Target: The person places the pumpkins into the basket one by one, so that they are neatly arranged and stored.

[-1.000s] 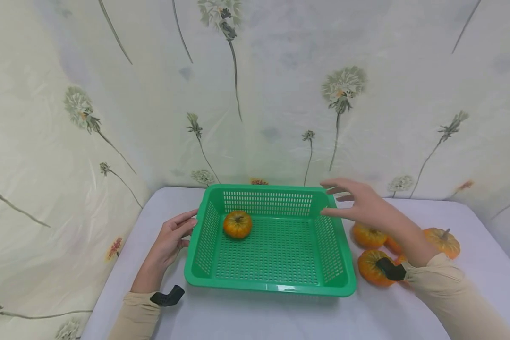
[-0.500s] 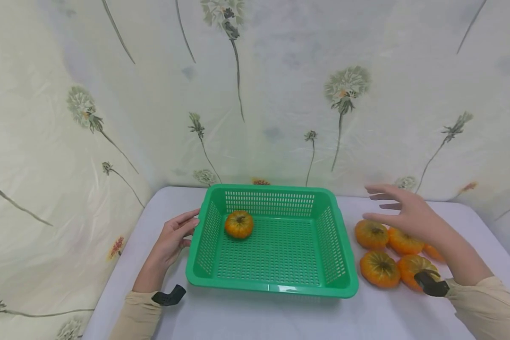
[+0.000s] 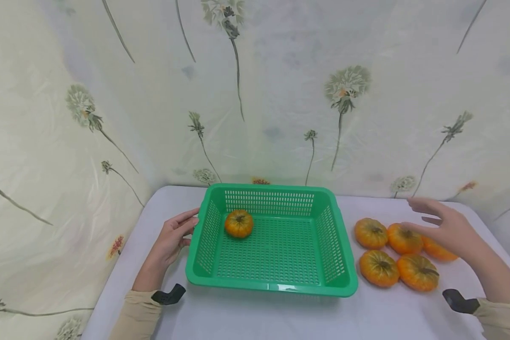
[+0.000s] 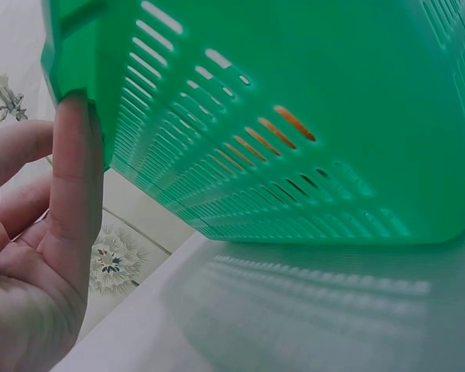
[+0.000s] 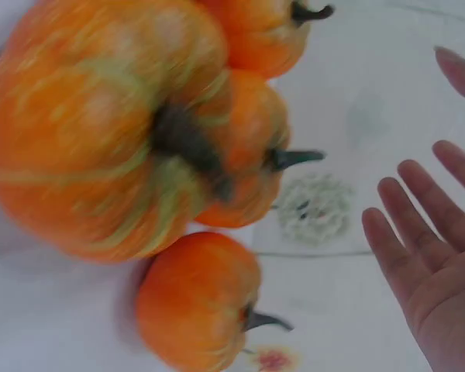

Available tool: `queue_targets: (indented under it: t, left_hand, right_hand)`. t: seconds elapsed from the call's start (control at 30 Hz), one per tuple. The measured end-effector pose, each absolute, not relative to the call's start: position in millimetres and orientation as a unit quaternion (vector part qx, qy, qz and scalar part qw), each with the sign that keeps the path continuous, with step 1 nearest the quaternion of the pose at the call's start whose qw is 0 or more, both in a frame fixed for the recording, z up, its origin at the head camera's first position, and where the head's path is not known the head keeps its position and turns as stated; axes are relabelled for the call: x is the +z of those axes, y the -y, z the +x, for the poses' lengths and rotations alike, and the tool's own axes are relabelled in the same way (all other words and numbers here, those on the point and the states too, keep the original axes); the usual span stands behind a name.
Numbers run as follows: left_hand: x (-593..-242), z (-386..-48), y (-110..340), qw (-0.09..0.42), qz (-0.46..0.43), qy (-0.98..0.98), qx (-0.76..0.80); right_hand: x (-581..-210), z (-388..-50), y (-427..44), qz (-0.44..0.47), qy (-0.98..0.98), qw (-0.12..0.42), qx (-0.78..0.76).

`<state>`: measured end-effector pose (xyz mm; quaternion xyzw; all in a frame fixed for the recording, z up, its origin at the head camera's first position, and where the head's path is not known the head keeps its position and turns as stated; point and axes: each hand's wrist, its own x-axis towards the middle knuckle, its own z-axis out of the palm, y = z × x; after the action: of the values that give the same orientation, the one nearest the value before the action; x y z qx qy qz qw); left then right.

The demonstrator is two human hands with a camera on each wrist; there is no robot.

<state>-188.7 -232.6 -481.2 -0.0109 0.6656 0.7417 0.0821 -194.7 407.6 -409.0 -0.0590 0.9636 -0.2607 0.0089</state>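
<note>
Five squat, ribbed orange pumpkins sit close together on the white-covered surface, just right of a rectangular green plastic basket: three in the far row, two in the near one. A sixth, the small orange pumpkin in the basket, rests toward its left end.

The right hand hangs over the far-row pumpkins at the right, thumb well apart from gently bent fingers, with nothing in its grasp. The left hand touches the basket's left rim from outside, its fingers fairly straight and not wrapped round it.

The pumpkins look light and firm, perhaps artificial, though their weight cannot be told from here. Their skin seems smooth enough to slip a little, and their round shape may roll if nudged. A span across the widest ribs, thumb opposite fingers, should hold best; the thin dark stems look a poor place to lift by. The basket appears light, stiff and apt to slide, so steadying its rim makes sense.
</note>
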Motion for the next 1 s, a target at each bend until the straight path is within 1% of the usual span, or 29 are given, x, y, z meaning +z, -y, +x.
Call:
queue_targets:
  t: [0.4, 0.63, 0.73, 0.83, 1.0]
  left_hand:
    - [-482, -189, 233, 0.080, -0.009, -0.668, 0.740]
    - [-482, -190, 233, 0.082, -0.004, -0.665, 0.742]
    - [-482, -189, 233, 0.082, -0.003, -0.665, 0.743]
    - [-482, -189, 233, 0.082, -0.001, -0.663, 0.744]
    - [-483, -188, 234, 0.082, 0.003, -0.661, 0.746]
  right_hand:
    - [-443, -188, -457, 0.023, -0.971, 0.020, -0.239]
    - [-461, -177, -479, 0.028, -0.968, 0.010, -0.247]
    - [-469, -175, -485, 0.034, -0.965, 0.014, -0.260]
    - [-475, -175, -490, 0.049, -0.962, 0.032, -0.267]
    - [-479, -173, -495, 0.083, -0.956, 0.081, -0.269]
